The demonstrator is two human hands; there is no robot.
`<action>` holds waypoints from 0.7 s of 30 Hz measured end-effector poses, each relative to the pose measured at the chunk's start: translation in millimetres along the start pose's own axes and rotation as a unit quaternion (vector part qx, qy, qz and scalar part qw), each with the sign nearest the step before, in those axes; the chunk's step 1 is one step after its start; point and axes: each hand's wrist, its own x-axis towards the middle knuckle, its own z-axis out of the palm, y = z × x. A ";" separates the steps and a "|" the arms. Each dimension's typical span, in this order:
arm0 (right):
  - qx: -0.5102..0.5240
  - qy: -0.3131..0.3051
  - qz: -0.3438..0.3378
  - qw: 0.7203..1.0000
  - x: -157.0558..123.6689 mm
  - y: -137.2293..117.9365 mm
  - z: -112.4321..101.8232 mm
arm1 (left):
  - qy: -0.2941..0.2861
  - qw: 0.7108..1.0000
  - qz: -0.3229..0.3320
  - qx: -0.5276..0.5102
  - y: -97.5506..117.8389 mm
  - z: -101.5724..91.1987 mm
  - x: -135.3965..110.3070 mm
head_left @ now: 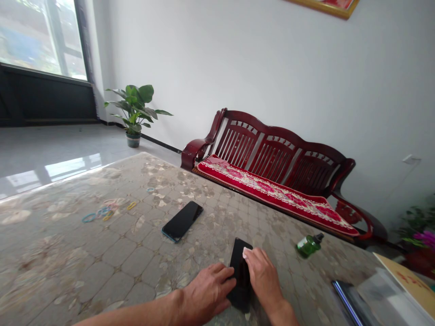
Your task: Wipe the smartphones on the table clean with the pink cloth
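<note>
A black smartphone (241,271) lies face up on the patterned tablecloth near the table's front. My left hand (212,290) is at its left side, fingers curled against the edge and holding the phone in place. On the upper right part of the screen, my right hand (264,274) pinches a small white wipe (247,251) that touches the glass. The wipe is mostly hidden by the fingers, so its full shape cannot be made out. Farther left on the cloth rests a second smartphone (182,221), dark screen up. A green bottle (308,246) with a black top lies to the right.
Coloured elastic bands (106,212) are scattered at the left of the table (115,262). At the right are a clear plastic box (384,290) and a yellowish booklet (409,280). Beyond stand a wooden bench (272,154) with a red cover and a potted plant (134,113).
</note>
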 end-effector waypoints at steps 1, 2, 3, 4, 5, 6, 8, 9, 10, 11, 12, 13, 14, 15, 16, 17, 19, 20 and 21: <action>0.008 0.000 -0.005 1.000 -3.2 -0.7 -0.9 | 0.002 1.000 0.000 0.000 0.1 0.2 0.1; 0.013 0.000 -0.008 1.000 -4.9 -0.9 -1.4 | 0.002 1.000 0.000 0.001 0.2 0.2 0.0; 0.016 0.000 -0.010 1.000 -5.0 -0.3 -1.6 | 0.002 1.000 0.001 0.001 0.2 0.0 -0.2; 0.015 0.000 -0.009 1.000 -3.4 0.8 -1.3 | 0.001 1.000 0.002 0.002 0.3 -0.4 -0.5; 0.012 0.002 -0.007 1.000 -0.6 2.5 -0.7 | 0.000 1.000 0.004 0.003 0.3 -0.8 -0.8; 0.008 0.005 -0.004 1.000 3.0 4.4 0.3 | -0.001 1.000 0.005 0.004 0.2 -1.1 -1.1; -0.003 0.015 0.003 1.000 10.6 8.1 2.7 | -0.002 1.000 0.007 0.007 0.0 -1.2 -1.2; -0.008 0.019 0.006 1.000 13.3 9.4 3.8 | -0.001 1.000 0.007 0.008 -0.2 -0.9 -1.1; -0.012 0.020 0.008 1.000 14.8 9.9 4.7 | 0.000 1.000 0.008 0.009 -0.3 -0.5 -0.9; -0.013 0.018 0.009 1.000 14.9 9.7 5.2 | 0.001 1.000 0.009 0.010 -0.4 0.0 -0.7; -0.011 0.015 0.009 1.000 13.5 8.9 5.3 | 0.002 1.000 0.009 0.011 -0.5 0.5 -0.4; -0.006 0.011 0.009 1.000 10.9 7.6 5.1 | 0.002 1.000 0.008 0.010 -0.4 0.6 -0.3; 0.001 0.007 0.007 1.000 7.5 6.0 4.6 | 0.002 1.000 0.007 0.009 -0.2 0.4 -0.2; 0.009 0.003 0.003 1.000 3.7 4.4 3.8 | 0.002 1.000 0.005 0.008 0.2 -0.3 -0.2; 0.015 0.001 0.000 1.000 0.2 2.9 3.0 | 0.001 1.000 0.003 0.007 0.8 -1.4 -0.3; 0.021 -0.002 -0.004 1.000 -2.5 1.8 2.2 | 0.001 1.000 0.000 0.006 1.4 -2.7 -0.5; 0.027 -0.011 -0.010 1.000 -4.1 1.0 1.1 | -0.001 1.000 -0.002 0.005 2.6 -5.4 -1.0; 0.029 -0.015 -0.010 0.999 -2.7 1.2 0.9 | -0.002 1.000 -0.003 0.005 3.1 -6.3 -1.1; 0.028 -0.017 -0.009 0.999 0.0 1.6 1.1 | -0.002 1.000 -0.003 0.005 3.3 -6.8 -1.2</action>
